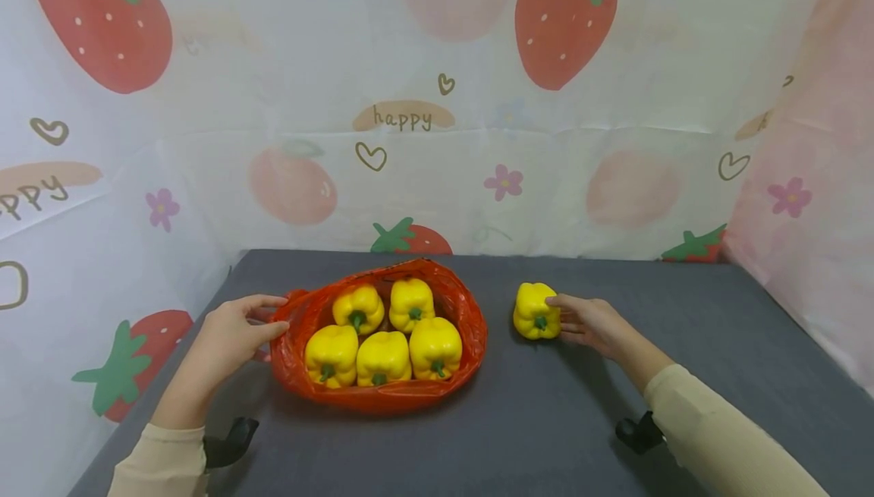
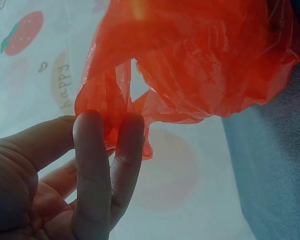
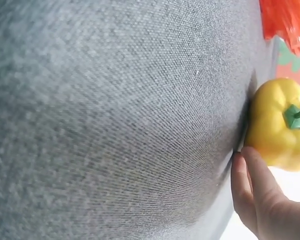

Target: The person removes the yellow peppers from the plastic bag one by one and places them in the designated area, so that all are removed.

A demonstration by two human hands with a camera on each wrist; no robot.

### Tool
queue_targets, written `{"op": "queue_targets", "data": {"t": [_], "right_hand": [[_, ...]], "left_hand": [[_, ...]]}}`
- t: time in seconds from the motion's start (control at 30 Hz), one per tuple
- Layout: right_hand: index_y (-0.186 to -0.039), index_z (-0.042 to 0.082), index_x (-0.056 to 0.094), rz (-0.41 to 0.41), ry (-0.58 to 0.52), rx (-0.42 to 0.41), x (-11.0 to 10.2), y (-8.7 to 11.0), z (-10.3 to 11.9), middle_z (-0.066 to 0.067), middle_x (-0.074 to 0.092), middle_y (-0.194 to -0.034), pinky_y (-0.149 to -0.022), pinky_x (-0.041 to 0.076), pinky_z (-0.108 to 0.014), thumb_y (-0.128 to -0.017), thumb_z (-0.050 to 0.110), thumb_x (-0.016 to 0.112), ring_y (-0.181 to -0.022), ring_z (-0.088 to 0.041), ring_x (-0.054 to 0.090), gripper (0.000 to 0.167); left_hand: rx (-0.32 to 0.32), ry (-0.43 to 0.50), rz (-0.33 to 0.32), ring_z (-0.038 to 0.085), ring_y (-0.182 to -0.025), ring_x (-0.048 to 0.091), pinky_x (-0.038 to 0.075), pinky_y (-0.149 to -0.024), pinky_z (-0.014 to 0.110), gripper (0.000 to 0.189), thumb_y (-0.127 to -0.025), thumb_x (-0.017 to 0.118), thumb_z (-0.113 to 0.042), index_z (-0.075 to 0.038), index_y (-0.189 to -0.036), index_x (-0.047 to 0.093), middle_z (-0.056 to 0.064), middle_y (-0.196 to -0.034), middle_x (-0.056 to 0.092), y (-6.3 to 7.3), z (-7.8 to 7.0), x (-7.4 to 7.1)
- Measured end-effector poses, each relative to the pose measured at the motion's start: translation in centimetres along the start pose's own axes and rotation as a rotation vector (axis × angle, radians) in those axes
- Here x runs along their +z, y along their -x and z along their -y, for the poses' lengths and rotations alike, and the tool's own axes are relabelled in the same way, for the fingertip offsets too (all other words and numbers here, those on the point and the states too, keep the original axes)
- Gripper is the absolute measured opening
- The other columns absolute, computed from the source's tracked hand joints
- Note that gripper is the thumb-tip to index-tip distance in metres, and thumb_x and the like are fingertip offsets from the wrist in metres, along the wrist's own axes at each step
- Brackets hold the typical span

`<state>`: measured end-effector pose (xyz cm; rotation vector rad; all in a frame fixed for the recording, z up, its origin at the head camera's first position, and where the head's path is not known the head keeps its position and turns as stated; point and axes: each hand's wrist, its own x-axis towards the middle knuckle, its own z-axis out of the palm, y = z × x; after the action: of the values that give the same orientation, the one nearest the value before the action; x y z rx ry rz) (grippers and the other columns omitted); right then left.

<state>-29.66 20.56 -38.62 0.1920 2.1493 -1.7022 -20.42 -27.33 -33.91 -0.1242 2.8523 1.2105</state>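
Observation:
The left hand pinches the rim of a red plastic bag at its left end in the head view. In the left wrist view a fold of the thin bag hangs between thumb and fingertips. Several yellow bell peppers sit inside the wide-mouthed bag, green stems toward the camera. Another yellow bell pepper lies on the table to the bag's right. Fairly straight fingers of the right hand are against its right side; the right wrist view shows fingertips at the pepper's lower edge near the cloth.
A dark grey cloth covers the table. Behind and beside it hangs a white curtain printed with strawberries, hearts and flowers. Black wrist mounts stick out from both sleeves.

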Motion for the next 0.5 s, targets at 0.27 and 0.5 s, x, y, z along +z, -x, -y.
{"op": "queue_targets", "data": {"t": [0.27, 0.5], "right_hand": [[-0.155, -0.007, 0.019, -0.014, -0.013, 0.007, -0.16, -0.1, 0.18, -0.032, 0.024, -0.159, -0.118, 0.036, -0.048, -0.099, 0.038, 0.056, -0.145, -0.041, 0.035, 0.08], [-0.155, -0.006, 0.02, -0.036, -0.013, 0.023, -0.23, -0.37, 0.32, -0.031, 0.026, -0.158, -0.117, 0.038, -0.047, -0.099, 0.039, 0.056, -0.143, -0.039, 0.038, 0.08]], "left_hand": [[0.008, 0.004, 0.0, 0.016, -0.068, 0.068, 0.062, -0.069, 0.036, 0.056, -0.095, 0.066, -0.026, 0.003, -0.14, 0.05, 0.03, -0.124, 0.059, 0.08, -0.18, -0.11], [0.007, -0.002, -0.005, 0.015, -0.068, 0.067, 0.062, -0.069, 0.036, 0.055, -0.095, 0.066, -0.025, 0.002, -0.14, 0.051, 0.03, -0.125, 0.059, 0.17, -0.14, -0.06]]}}
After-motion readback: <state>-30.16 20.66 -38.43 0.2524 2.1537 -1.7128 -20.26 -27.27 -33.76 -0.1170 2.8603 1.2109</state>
